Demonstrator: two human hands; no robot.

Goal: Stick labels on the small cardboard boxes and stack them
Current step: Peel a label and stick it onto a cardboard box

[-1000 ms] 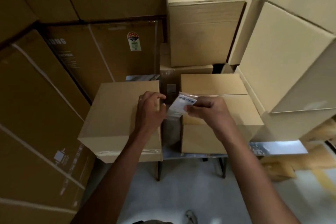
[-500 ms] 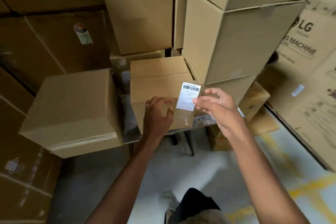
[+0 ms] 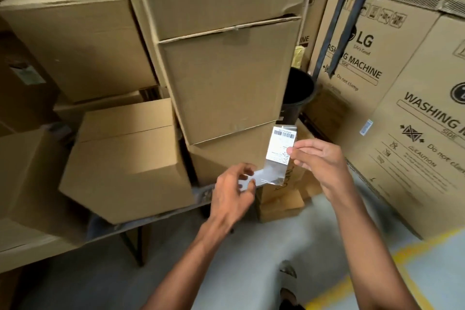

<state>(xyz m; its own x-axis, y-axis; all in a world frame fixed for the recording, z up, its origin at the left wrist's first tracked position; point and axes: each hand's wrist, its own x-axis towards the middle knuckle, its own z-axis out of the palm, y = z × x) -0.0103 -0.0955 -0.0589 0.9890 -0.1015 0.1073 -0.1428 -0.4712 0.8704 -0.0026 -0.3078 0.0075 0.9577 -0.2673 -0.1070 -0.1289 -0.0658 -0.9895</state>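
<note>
My right hand (image 3: 318, 161) pinches a white barcode label (image 3: 280, 145) by its right edge and holds it upright in the air. A clear backing strip (image 3: 264, 176) hangs from the label's lower end, and my left hand (image 3: 232, 190) grips its other end. Both hands hover in front of a stack of plain cardboard boxes (image 3: 226, 83). A small cardboard box (image 3: 125, 161) rests on a low table (image 3: 151, 219) to the left of my hands. Another small box (image 3: 22, 178) sits at the far left.
Large washing machine cartons (image 3: 392, 118) line the right side. A black bucket (image 3: 298, 98) stands between them and the stack. More brown boxes (image 3: 75, 33) fill the back left. Grey floor with a yellow line (image 3: 352, 277) lies below my arms.
The view has swung to the right, so the boxes now sit further left. My hands have pulled apart, and the backing strip is peeling away from the label toward my left hand.
</note>
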